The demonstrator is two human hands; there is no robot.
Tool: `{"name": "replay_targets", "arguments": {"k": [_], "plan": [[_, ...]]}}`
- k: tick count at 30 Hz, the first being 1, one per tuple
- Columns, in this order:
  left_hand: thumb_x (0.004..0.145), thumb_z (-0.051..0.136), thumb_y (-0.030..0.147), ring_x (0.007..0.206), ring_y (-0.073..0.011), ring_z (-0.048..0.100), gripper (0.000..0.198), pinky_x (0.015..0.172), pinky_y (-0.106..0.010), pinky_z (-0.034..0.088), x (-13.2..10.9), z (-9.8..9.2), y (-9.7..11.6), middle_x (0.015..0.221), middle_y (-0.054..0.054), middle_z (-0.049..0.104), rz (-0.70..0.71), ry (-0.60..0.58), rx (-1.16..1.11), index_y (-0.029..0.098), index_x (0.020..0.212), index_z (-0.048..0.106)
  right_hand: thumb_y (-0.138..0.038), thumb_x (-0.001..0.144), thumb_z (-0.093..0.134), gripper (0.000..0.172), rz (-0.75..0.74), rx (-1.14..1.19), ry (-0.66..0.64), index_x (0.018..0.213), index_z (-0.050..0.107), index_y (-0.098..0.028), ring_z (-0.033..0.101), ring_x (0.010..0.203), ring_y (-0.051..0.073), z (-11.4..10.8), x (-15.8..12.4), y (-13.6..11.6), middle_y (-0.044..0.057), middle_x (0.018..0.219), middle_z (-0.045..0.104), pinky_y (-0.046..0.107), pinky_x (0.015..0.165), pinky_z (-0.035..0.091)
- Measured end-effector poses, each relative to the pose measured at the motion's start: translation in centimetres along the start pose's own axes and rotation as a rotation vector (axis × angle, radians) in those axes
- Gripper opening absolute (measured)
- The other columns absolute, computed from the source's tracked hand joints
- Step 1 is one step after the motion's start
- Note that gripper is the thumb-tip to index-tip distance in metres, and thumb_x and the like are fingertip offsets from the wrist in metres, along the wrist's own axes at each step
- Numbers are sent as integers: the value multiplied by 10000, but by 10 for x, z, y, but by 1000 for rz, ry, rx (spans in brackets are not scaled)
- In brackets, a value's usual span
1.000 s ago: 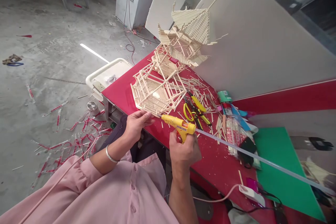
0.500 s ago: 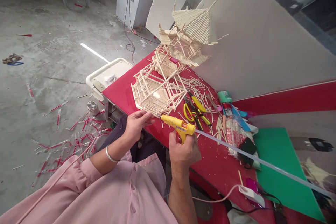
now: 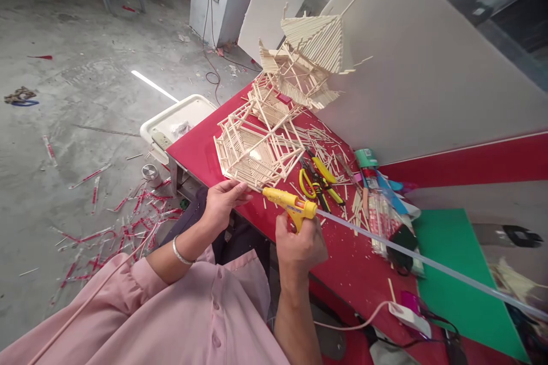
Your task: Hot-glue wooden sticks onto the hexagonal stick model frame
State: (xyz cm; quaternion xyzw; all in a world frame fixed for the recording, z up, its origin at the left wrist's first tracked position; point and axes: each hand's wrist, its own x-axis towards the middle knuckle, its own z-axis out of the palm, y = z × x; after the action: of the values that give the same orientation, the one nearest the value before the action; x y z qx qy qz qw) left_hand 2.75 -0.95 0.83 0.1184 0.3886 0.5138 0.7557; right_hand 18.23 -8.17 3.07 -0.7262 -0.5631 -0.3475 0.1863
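Note:
My right hand is wrapped around a yellow hot glue gun, its nozzle pointing left. A long translucent glue stick runs out of the gun's back toward the lower right. Just left of the nozzle, my left hand has thumb and fingers pinched together at the table's front edge; whatever lies between them is too small to make out. Beyond both hands sits an open frame of thin wooden sticks with a slatted base. Behind it rises a tiered stick model with a slatted roof.
Yellow-handled pliers and scissors lie among loose sticks on the red table. At right are plastic packs, a green board and a white power strip. Torn wrappers litter the floor beside a white tray.
The glue gun has shifted very slightly left in my right hand's grip. Both hands otherwise hold nearly the same place.

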Motion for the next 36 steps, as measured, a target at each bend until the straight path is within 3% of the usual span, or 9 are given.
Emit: {"name": "replay_targets", "arguments": {"k": [8, 19, 29, 32, 36], "plan": [[494, 927, 461, 607, -156, 693, 440, 661, -286, 588, 0, 0, -2, 742, -59, 750, 23, 4, 7, 143, 709, 712, -336, 842, 592, 199, 41, 37, -59, 889, 675, -161, 658, 680, 235, 1, -3, 2, 95, 733, 657, 304, 587, 487], [507, 925, 456, 586, -142, 681, 444, 652, -278, 572, -2, 2, -2, 727, -47, 740, 36, 19, -11, 138, 713, 695, -345, 858, 594, 212, 43, 24, -39, 894, 675, -152, 660, 665, 236, 1, -3, 2, 97, 729, 672, 303, 583, 475], [510, 919, 464, 571, -141, 671, 439, 630, -278, 564, -2, 4, -2, 713, -36, 733, 56, 41, 7, 152, 703, 680, -486, 856, 647, 384, 59, 56, -23, 1004, 667, -132, 689, 686, 261, 1, -2, -1, 134, 814, 711, 325, 604, 504], [527, 910, 466, 570, -136, 665, 425, 624, -272, 560, -2, 3, -3, 720, -39, 734, 76, 37, 20, 152, 700, 682, -550, 844, 661, 473, 103, 78, -38, 1034, 661, -117, 681, 659, 262, 2, -3, -2, 139, 810, 712, 329, 592, 489], [546, 904, 455, 562, -122, 654, 405, 605, -248, 548, 0, 2, -4, 724, -38, 734, 90, 45, 37, 150, 703, 689, -645, 841, 620, 483, 241, 209, -157, 879, 642, -163, 640, 587, 232, 2, -7, -1, 72, 661, 649, 307, 555, 440]]}}
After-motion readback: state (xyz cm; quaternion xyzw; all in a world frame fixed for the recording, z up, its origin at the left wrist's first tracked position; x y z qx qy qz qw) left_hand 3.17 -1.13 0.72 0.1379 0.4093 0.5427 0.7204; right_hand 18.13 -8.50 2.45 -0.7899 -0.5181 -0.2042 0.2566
